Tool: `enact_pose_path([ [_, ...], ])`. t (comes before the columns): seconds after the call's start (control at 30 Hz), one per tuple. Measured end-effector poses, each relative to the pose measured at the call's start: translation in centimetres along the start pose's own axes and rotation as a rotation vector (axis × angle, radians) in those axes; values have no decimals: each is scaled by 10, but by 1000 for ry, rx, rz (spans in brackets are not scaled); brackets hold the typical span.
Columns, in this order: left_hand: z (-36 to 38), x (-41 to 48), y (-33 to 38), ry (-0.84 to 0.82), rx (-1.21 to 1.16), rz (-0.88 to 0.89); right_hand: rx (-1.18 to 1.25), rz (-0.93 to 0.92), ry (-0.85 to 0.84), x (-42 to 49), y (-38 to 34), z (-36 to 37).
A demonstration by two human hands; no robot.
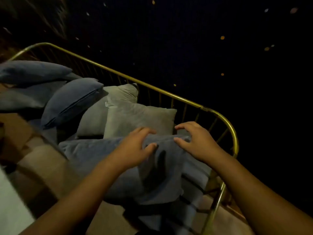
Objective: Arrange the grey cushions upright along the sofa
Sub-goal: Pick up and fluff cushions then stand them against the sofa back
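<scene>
A dark blue-grey cushion (105, 160) lies nearest me on the sofa, and both hands hover at its far edge. My left hand (135, 146) has its fingers spread and curled just over the fabric. My right hand (196, 141) is likewise apart-fingered at the cushion's right corner. Neither hand closes on anything. Behind stand two pale grey cushions (138, 121) (118, 95), leaning toward the rail. Farther left lie three darker cushions: one tilted (71, 100), one on top (32, 72), one beneath (22, 97).
A brass-coloured metal rail (152, 86) with thin bars runs along the sofa's back and curves round its right end (234, 138). Beyond it is darkness with small lights. A pale surface (11, 207) and brown floor lie at the left.
</scene>
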State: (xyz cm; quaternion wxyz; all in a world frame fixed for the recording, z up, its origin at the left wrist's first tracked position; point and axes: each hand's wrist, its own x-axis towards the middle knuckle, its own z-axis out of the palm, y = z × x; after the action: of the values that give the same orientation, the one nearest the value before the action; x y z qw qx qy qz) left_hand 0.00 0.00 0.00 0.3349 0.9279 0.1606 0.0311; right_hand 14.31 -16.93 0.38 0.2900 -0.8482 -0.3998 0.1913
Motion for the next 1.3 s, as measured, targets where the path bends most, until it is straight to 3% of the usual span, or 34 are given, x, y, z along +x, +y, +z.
enact_pose_path([
  [0.13, -6, 30, -60, -195, 139, -86, -213, 79, -92, 39, -7, 34],
  [0.3, -3, 41, -125, -484, 384, -157, -379, 37, -303, 74, -24, 76],
  [0.4, -6, 35, -150, -421, 403, -138, -388, -5, -433, 94, -36, 101],
  [0.53, -19, 11, -167, -362, 507, -261, -463, -63, -570, 111, -56, 137],
  [0.7, -40, -34, -188, -403, 571, -385, -580, -125, -654, 120, -84, 184],
  [0.83, -52, -76, -213, -188, 553, -507, -608, -179, -640, 118, -111, 214],
  [1.0, -37, -129, -233, 239, 161, -585, -527, -51, -551, 106, -106, 204],
  [1.13, -12, -143, -207, 453, -226, -682, -454, -20, -441, 86, -85, 179],
  [1.3, 14, -133, -186, 408, -706, -943, -196, 14, -265, 71, -78, 133],
])
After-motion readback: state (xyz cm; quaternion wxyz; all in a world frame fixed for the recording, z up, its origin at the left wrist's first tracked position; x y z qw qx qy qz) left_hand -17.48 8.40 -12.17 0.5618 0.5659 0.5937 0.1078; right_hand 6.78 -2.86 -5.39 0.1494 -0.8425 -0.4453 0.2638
